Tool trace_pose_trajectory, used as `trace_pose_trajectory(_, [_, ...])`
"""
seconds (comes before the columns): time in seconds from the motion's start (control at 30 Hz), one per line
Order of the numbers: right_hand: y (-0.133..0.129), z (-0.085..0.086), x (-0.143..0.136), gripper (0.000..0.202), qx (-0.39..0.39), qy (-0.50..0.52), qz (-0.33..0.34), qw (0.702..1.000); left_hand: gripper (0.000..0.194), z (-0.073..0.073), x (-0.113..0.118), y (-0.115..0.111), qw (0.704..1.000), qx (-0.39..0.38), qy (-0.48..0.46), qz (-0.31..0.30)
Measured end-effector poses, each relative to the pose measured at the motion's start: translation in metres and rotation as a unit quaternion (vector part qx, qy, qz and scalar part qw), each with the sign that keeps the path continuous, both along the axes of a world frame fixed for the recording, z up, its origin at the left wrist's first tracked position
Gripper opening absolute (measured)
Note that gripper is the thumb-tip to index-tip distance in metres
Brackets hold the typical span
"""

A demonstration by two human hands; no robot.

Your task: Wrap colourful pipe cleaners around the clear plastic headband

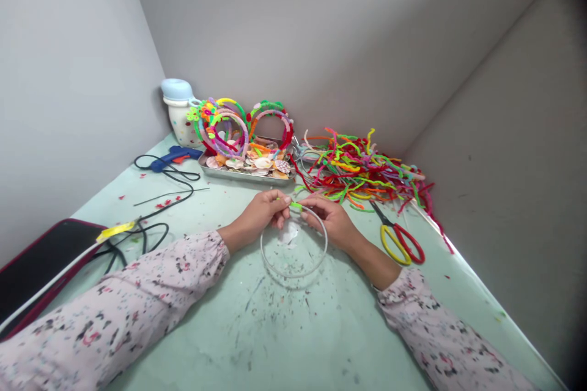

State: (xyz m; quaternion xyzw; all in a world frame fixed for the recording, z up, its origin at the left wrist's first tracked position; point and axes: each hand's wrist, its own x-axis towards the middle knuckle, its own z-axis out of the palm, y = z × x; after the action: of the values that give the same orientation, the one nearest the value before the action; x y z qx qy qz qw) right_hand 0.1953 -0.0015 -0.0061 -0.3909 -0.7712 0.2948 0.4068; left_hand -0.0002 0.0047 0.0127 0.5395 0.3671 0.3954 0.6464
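Note:
A thin white hoop (294, 275) hangs between my two hands over the middle of the table. Bright green pipe cleaner (297, 206) is wrapped round a short stretch at its top. My left hand (266, 215) is pinched at the top left of the hoop, beside the green part; how much of the hoop or pipe cleaner lies in those fingers is hidden. My right hand (334, 219) has its fingers closed on the hoop just right of the green wrapping.
Behind my hands stands a metal tray (247, 177) of seashells with several colourful wrapped hoops (229, 134). To its right lies a heap of pipe cleaners (362, 167), with scissors (398, 238) nearer. Leftward are a blue glue gun (177, 157), a cup (181, 112), cables and a black-topped object (41, 256).

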Motion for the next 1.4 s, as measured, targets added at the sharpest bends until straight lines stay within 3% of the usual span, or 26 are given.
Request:
trace_pose_trajectory(0.4, [-0.006, 0.007, -0.004, 0.017, 0.147, -0.064, -0.034, 0.986, 0.025, -0.001, 0.0, 0.0, 1.0, 0.004, 0.01, -0.011])
trace_pose_trajectory(0.9, [-0.009, 0.008, 0.0, 0.022, 0.242, -0.152, -0.057, 0.957, 0.025, 0.003, 0.0, -0.002, 1.0, 0.007, 0.01, -0.02])
trace_pose_trajectory(1.2, [-0.007, 0.008, 0.007, 0.023, 0.352, -0.218, -0.052, 0.909, 0.028, 0.005, 0.0, -0.002, 0.999, -0.002, 0.02, -0.033])
trace_pose_trajectory(1.3, [-0.007, 0.008, 0.004, 0.022, 0.337, -0.201, -0.058, 0.918, 0.027, 0.005, 0.0, -0.002, 0.999, -0.004, 0.014, -0.032])
trace_pose_trajectory(1.4, [-0.008, 0.007, 0.0, 0.021, 0.253, -0.158, -0.066, 0.952, 0.025, 0.002, 0.0, -0.001, 1.0, -0.001, -0.003, -0.022])
